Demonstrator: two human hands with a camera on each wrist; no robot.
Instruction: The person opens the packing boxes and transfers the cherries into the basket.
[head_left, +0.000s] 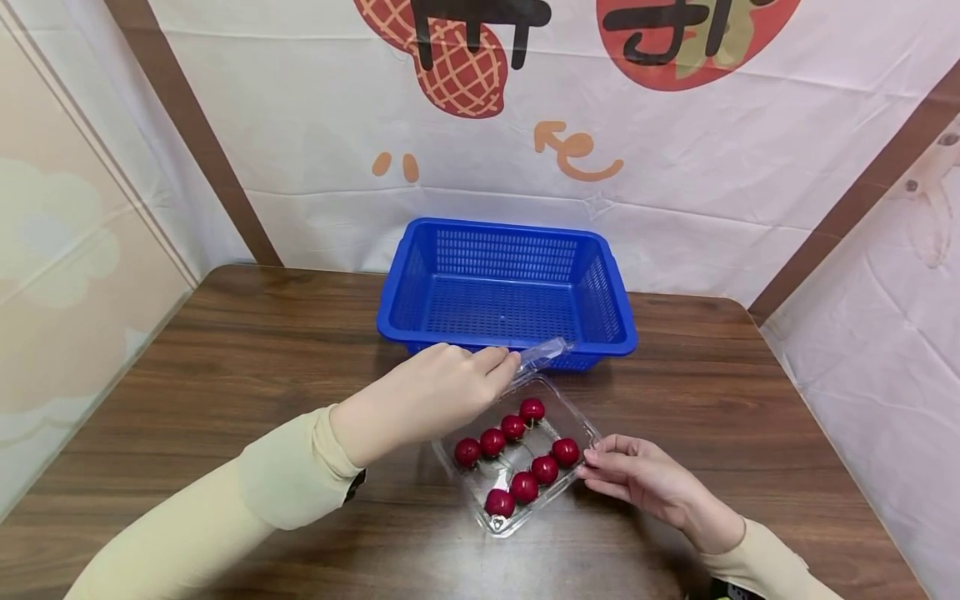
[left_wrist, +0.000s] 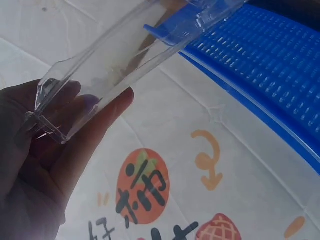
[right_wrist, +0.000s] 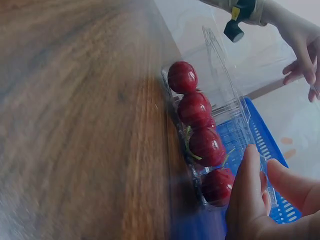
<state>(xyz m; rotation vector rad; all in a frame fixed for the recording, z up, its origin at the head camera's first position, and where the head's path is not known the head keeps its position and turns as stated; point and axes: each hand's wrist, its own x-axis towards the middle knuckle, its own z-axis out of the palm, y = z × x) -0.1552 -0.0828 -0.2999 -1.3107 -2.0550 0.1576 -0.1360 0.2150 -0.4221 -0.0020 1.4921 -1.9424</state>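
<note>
A clear plastic clamshell box [head_left: 517,457] lies on the wooden table with its hinged lid [left_wrist: 112,62] raised. Inside it, several dark red cherries [head_left: 524,487] sit in two rows, some with green stems. My left hand [head_left: 442,387] reaches over the far left side of the box and grips the lid's edge between thumb and fingers. At the right corner, my right hand [head_left: 648,482] pinches the box rim with thumb and fingers. Part of the box's left side is hidden under the left hand in the head view.
Right behind the box stands a blue perforated plastic basket [head_left: 502,304], its near rim overlapped by the lid in the head view. The wooden table [head_left: 300,350] ends at a printed white cloth [head_left: 315,117] hanging behind and at both sides.
</note>
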